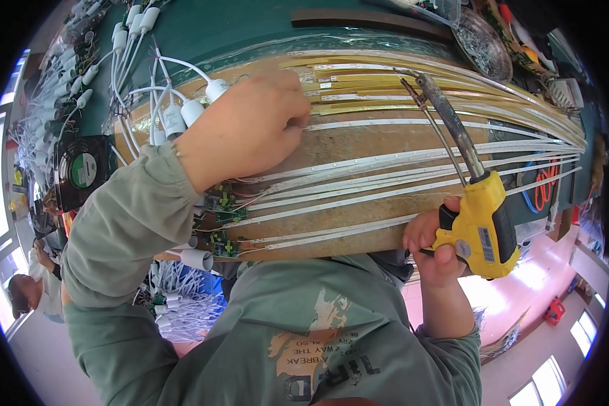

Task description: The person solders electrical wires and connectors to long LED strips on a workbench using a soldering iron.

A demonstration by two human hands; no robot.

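My right hand (432, 242) grips a yellow soldering gun (479, 223) by its handle, with the dark metal tip and a thin feed tube pointing up and away over the strips. My left hand (250, 128) is curled above the board, slightly blurred, its fingertips turned away, so whatever it pinches is hidden. One thin white LED strip (399, 123) runs rightward from beside that hand. Nearer to me, several white LED strips (345, 169) join small green circuit boards (224, 245) by short wires. Yellow-backed strips (372, 88) lie beyond.
White cylindrical lamp caps (192, 112) with cables stand just left of my left hand. A black fan (81, 171) sits farther left, near a heap of wired caps (47, 101). A metal dish (482, 47) and orange-handled tool (545, 189) are at right. Another person (37, 284) is far left.
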